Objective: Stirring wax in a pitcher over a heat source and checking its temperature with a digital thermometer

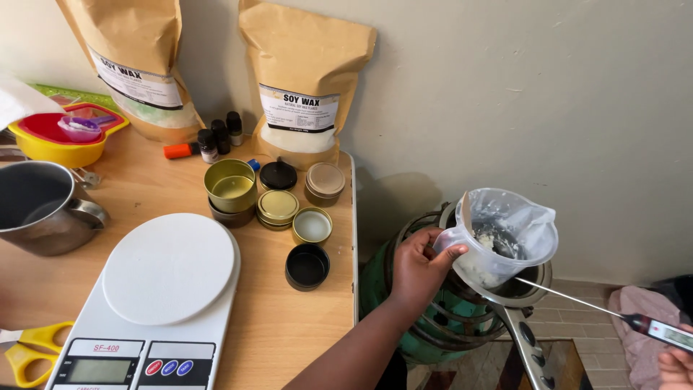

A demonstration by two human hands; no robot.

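**Wooden desk and its load**

A light wooden desk (303, 325) carries a white kitchen scale (155, 303) near its front edge. Left of the scale stands a steel pot (40, 206); yellow-handled scissors (29, 350) lie at the scale's front left. Right of the scale sit round tins (278, 206), gold and black, some open. Behind the scale, two brown paper pouches (303, 79) lean on the wall, with small dark bottles (220, 133) and stacked coloured bowls (61, 137).

Our corner: plain wall, wooden bench

We see a beige plastered wall (505, 94) behind the light wooden bench (289, 318), and a brick-patterned tiled floor (577, 325) lower right, softly lit.
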